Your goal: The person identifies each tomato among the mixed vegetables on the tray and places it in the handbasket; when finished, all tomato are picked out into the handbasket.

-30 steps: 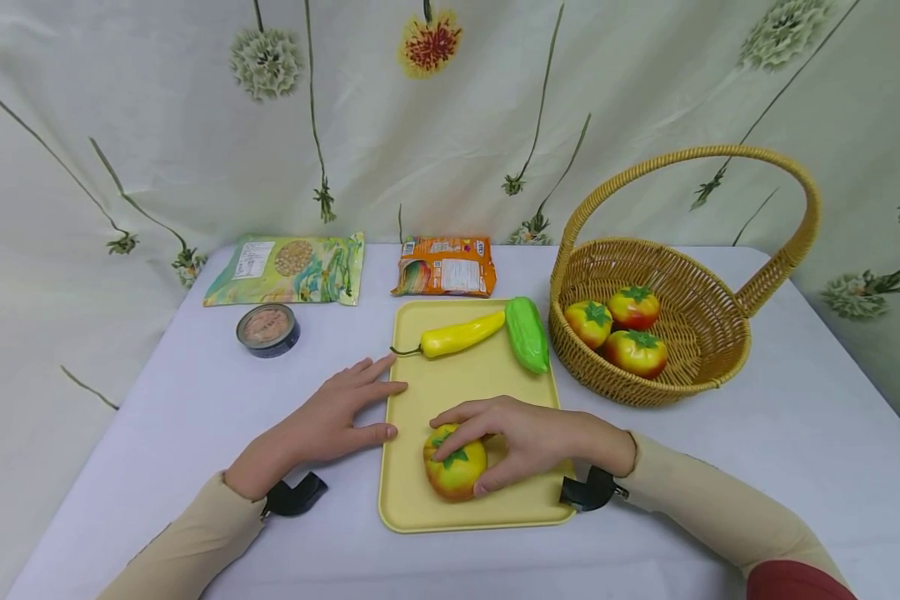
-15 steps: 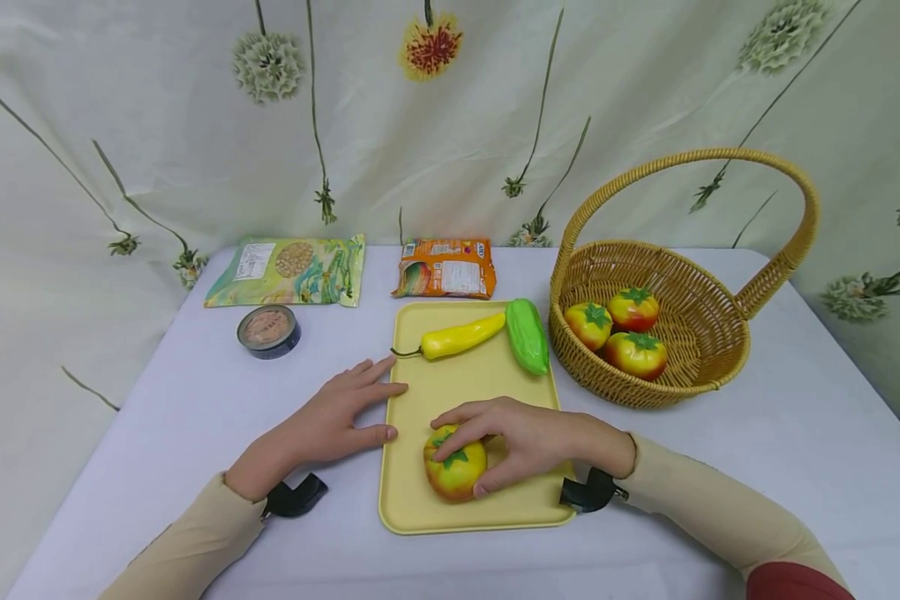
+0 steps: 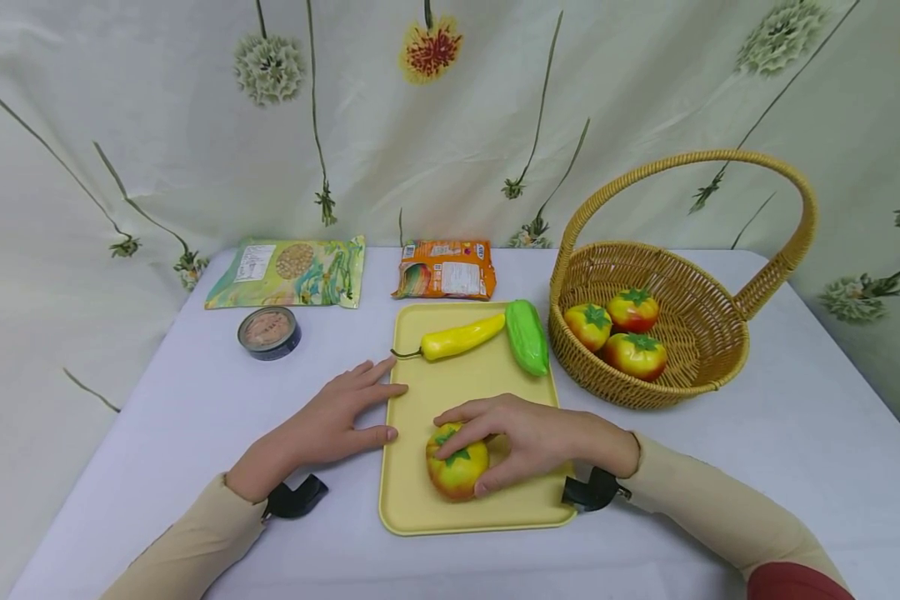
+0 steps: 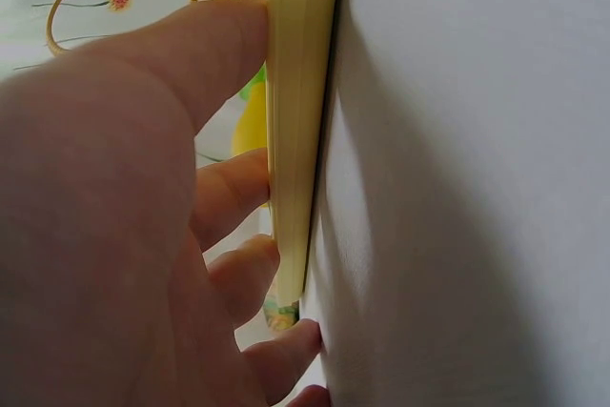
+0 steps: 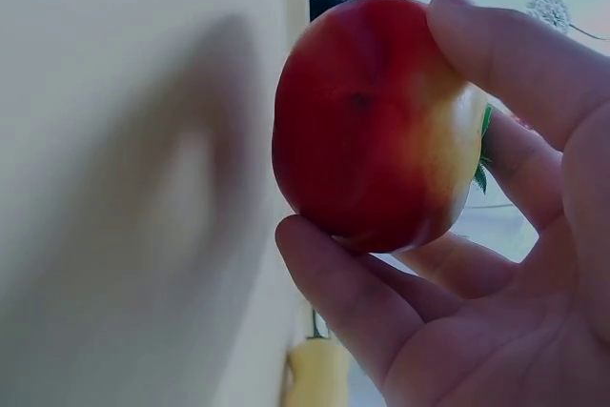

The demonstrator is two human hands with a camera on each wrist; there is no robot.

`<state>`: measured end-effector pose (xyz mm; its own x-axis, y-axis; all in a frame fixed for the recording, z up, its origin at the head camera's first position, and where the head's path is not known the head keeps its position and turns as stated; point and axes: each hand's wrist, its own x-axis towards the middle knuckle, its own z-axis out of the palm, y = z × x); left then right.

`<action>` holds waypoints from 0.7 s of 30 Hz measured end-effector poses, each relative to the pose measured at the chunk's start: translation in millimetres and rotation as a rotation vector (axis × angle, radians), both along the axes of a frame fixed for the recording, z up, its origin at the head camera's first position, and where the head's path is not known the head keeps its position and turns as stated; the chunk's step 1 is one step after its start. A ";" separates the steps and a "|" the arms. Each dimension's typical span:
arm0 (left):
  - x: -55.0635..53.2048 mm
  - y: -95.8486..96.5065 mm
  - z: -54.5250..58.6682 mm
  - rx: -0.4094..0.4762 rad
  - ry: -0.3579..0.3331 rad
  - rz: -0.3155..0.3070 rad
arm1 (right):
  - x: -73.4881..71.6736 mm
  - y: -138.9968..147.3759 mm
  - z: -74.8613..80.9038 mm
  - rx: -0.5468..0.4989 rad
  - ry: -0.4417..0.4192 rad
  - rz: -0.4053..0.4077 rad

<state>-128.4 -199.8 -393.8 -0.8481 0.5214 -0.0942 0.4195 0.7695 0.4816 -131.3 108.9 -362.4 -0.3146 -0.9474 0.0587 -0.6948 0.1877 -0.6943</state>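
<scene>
My right hand (image 3: pixel 528 437) grips a shiny yellow-and-red tomato (image 3: pixel 453 481) with a green leafy top, over the near part of the yellow tray (image 3: pixel 408 512). Its red underside shows in the right wrist view, thumb and fingers around the sides; it seems slightly off the tray. On the tray's left rim rests my left hand (image 3: pixel 337 421), fingers spread and fairly straight; the left wrist view shows fingertips touching the rim (image 4: pixel 300 121). At the tray's far end lie a yellow pepper (image 3: pixel 461 337) and a green pepper-like vegetable (image 3: pixel 527 337).
Right of the tray stands a wicker basket (image 3: pixel 705 337) with a tall handle, holding three tomatoes (image 3: pixel 635 357). Behind the tray lies an orange packet (image 3: pixel 446 271). A green packet (image 3: pixel 288 273) and a round tin (image 3: pixel 268 332) sit at the back left.
The tomato and my right hand have shifted very slightly to the right. My left hand stays in place on the tray's rim.
</scene>
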 end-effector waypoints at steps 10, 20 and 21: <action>1.2 0.2 1.4 0.004 -0.002 0.004 | -3.8 28.1 27.8 -0.007 0.088 -0.133; 1.5 0.0 0.9 0.017 0.017 -0.011 | -6.3 74.7 46.7 -0.106 0.237 -0.313; 1.5 0.0 1.0 0.017 0.016 -0.011 | -6.3 79.8 48.3 -0.105 0.240 -0.330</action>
